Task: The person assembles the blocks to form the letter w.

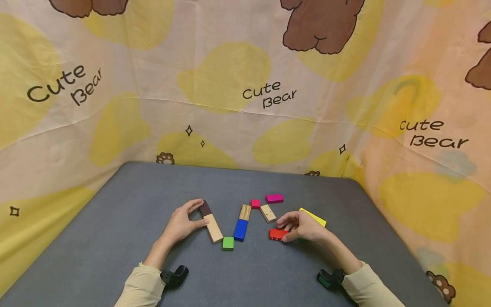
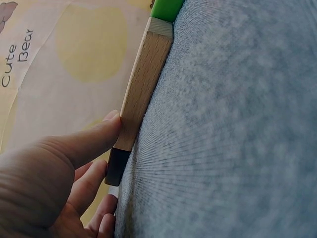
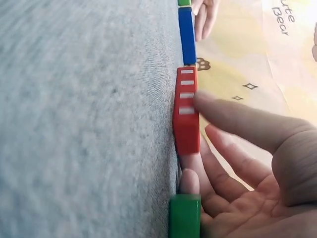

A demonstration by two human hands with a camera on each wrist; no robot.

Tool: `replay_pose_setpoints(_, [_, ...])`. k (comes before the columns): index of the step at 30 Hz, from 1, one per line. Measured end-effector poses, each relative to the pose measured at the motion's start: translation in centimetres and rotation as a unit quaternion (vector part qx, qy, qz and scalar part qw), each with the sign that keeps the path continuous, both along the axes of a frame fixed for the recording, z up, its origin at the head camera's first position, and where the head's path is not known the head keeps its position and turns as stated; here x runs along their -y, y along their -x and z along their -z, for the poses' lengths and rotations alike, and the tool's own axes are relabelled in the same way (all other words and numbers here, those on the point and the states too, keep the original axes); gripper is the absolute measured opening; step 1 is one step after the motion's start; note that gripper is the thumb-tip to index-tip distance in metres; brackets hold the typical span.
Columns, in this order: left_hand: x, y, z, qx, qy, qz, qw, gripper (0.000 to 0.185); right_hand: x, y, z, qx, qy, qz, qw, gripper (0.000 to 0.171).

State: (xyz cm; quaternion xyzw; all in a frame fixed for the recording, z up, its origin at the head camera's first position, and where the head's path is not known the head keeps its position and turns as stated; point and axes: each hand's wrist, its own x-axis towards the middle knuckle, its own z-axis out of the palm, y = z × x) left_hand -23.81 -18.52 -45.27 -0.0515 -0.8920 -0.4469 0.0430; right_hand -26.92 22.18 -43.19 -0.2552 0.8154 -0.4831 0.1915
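In the head view my left hand [image 1: 183, 222] reaches the left row of blocks. Its fingertips touch the far end of a dark brown block [image 1: 205, 207], while the thumb lies against the light wooden block [image 1: 214, 229] joined end to end with it. My right hand [image 1: 307, 226] holds a red block [image 1: 277, 234] between thumb and fingers, low over the table. White rectangles mark the red block's side in the right wrist view. Beside the right fingers, a dark green block [image 3: 184, 216] appears there, mostly covered by the hand in the head view.
A light green block [image 1: 228, 244] joins the left row to a blue block [image 1: 241, 230] and a striped wooden block [image 1: 245, 212]. Beyond are a pinkish-red cube [image 1: 255, 204], a knotted wooden block [image 1: 267, 213] and a magenta block [image 1: 274, 198]. A yellow block [image 1: 315, 218] lies behind the right hand.
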Motion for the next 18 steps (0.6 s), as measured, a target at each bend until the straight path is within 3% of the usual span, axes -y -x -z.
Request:
replay_pose_setpoints(7, [0.0, -0.1, -0.1, -0.003, -0.001, -0.002, 1.0000, 0.074, -0.9, 0.1, -0.7, 0.035, 0.000, -0.061, 0.998, 0.050])
replay_pose_setpoints(18, [0.0, -0.2, 0.0, -0.003, -0.003, -0.001, 1.0000, 0.073, -1.8, 2.1, -0.5, 0.034, 0.014, -0.164, 0.986, 0.068])
